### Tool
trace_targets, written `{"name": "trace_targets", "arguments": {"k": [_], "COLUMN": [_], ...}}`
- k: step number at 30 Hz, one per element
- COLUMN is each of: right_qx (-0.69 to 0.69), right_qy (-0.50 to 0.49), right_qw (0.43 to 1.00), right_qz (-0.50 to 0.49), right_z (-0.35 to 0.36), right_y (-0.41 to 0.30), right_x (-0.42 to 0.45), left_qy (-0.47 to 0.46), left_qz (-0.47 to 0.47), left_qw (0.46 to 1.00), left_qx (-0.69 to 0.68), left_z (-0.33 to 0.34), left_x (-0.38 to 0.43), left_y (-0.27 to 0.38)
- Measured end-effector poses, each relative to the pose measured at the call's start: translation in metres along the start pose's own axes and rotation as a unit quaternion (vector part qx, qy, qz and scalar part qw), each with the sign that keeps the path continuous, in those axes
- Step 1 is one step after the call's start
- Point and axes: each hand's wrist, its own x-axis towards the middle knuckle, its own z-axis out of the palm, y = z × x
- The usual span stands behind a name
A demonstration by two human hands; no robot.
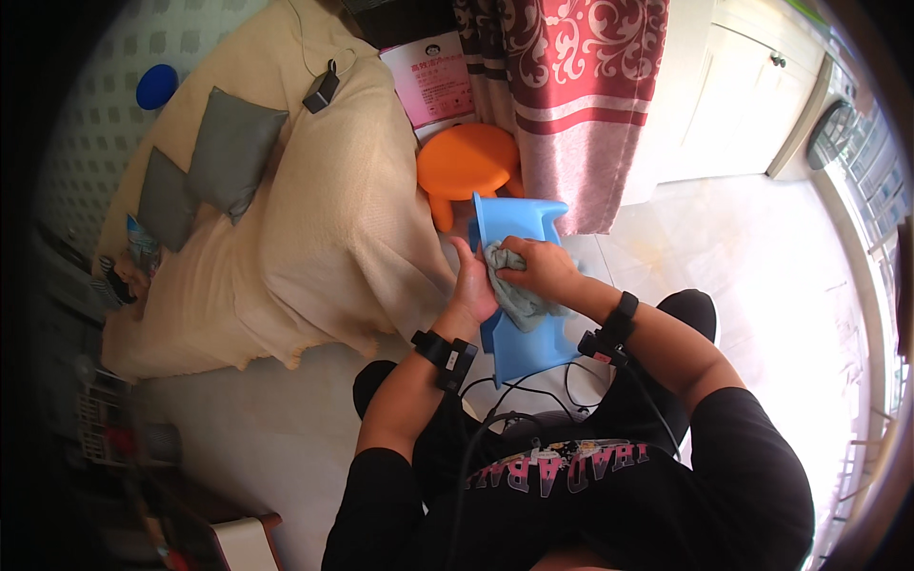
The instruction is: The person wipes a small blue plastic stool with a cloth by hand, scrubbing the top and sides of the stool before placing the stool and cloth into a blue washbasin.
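A light blue plastic stool or similar moulded piece (532,350) stands tilted or on its side in front of me; its exact kind is hard to tell. My right hand (540,270) grips a damp-looking grey-green cloth (525,300) and presses it near the middle of the blue plastic. Beside it on the left, my left hand (474,285) is at the blue piece's edge with the thumb raised and the palm turned toward the cloth. Its other fingers are mostly hidden, so its hold on the plastic is unclear.
An orange plastic stool (468,160) stands just beyond the blue piece. To the left is a sofa under a beige cover (343,214) with grey cushions (239,153). A red patterned curtain (578,86) hangs ahead, beside a pink box (432,82). Black cables (528,389) run near my lap.
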Motion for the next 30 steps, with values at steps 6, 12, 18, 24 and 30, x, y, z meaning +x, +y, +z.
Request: {"name": "trace_targets", "arguments": {"k": [6, 12, 18, 24, 30], "right_qx": [-0.038, -0.115, -0.154, -0.255, -0.123], "right_qy": [0.113, 0.089, -0.045, -0.127, -0.262], "right_qw": [0.992, 0.987, 0.969, 0.915, 0.957], "right_qz": [0.036, -0.075, -0.187, -0.287, 0.004], "right_z": [-0.026, 0.018, 0.050, 0.082, 0.069], "right_y": [0.008, -0.010, -0.011, 0.012, 0.039], "right_x": [0.018, -0.007, -0.050, -0.069, -0.054], "left_qy": [-0.025, 0.016, 0.029, 0.005, 0.018], "left_qz": [0.068, 0.044, 0.134, 0.183, 0.231], "left_qw": [0.996, 0.999, 0.990, 0.983, 0.972], "left_qx": [0.051, -0.021, -0.032, 0.011, -0.030], "left_z": [0.019, -0.006, -0.015, 0.004, -0.007], "left_x": [0.003, 0.009, 0.007, 0.002, 0.003], "left_y": [0.008, 0.013, 0.035, 0.047, 0.064]}}
